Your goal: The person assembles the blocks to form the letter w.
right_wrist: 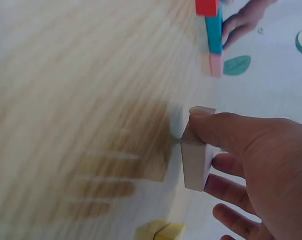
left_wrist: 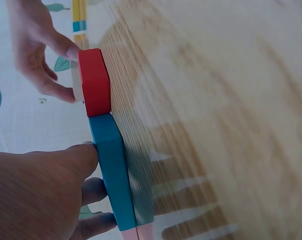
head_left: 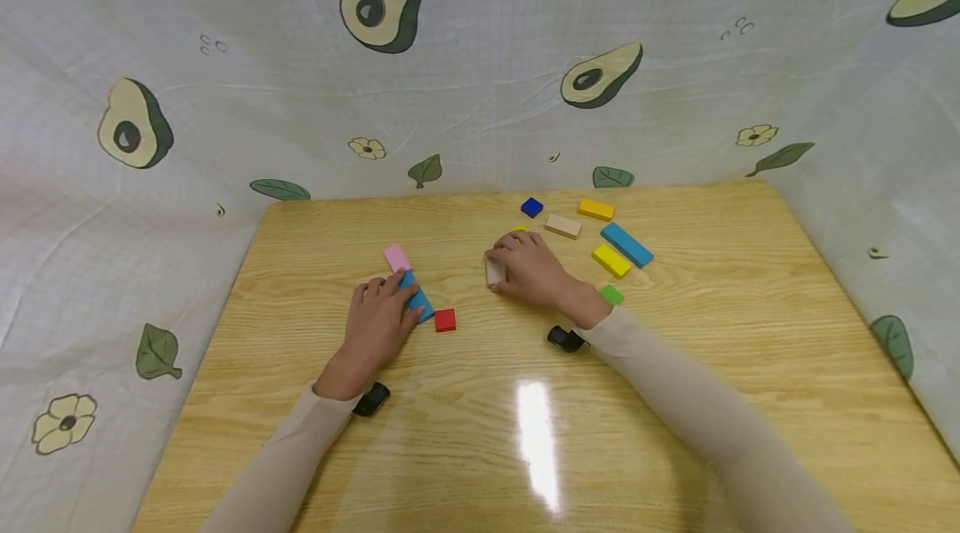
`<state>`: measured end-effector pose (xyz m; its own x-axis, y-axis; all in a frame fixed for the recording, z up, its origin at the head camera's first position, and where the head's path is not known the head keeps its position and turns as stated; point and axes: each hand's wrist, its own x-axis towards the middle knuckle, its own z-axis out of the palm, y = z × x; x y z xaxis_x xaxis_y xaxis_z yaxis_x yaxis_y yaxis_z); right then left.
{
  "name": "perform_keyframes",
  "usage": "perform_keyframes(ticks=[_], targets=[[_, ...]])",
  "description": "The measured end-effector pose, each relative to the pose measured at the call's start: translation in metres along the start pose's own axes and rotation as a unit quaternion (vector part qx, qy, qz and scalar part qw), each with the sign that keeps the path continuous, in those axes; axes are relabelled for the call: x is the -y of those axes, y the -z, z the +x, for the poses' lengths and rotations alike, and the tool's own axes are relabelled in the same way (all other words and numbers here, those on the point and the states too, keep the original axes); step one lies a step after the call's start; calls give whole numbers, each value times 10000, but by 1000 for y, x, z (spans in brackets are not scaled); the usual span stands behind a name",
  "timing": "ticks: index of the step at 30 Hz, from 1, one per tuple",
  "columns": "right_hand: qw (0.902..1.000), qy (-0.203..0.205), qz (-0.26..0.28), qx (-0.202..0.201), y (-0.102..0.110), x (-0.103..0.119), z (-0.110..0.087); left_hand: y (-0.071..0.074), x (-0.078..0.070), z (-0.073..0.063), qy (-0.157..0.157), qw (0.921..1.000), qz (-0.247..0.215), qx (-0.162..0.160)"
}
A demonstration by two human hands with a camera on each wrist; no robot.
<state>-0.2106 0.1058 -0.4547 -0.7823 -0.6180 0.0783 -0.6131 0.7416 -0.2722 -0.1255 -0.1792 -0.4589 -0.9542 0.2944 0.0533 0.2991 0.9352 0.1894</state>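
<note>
**Pale block pinched to the right of a slanting row**

A pale block (head_left: 495, 272) is pinched between the thumb and fingers of the right hand (head_left: 531, 271). It is placed right of the red block (head_left: 446, 320) and farther from the person, its long axis pointed roughly away; whether it is lifted cannot be told. The blue block (head_left: 417, 300) is set aslant between the pink block (head_left: 397, 258) and the red one, lightly touched by the left hand's (head_left: 375, 325) fingertips. Flat, crisp-edged faces are shown; bare wood is suggested by the pale one. The glossy, grained table (head_left: 465, 433) is backed by printed cloth (head_left: 480, 117).
</note>
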Motion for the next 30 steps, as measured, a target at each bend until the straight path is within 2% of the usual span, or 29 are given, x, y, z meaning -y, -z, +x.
perform_keyframes(ticks=[17, 30], targets=[[9997, 96, 90, -211, -4, 36, -6, -1, 0, -1, -7, 10000, 82, -19], [9998, 68, 130, -127, -14, 49, -3, 0, 0, -1, -12, 10000, 46, -65]])
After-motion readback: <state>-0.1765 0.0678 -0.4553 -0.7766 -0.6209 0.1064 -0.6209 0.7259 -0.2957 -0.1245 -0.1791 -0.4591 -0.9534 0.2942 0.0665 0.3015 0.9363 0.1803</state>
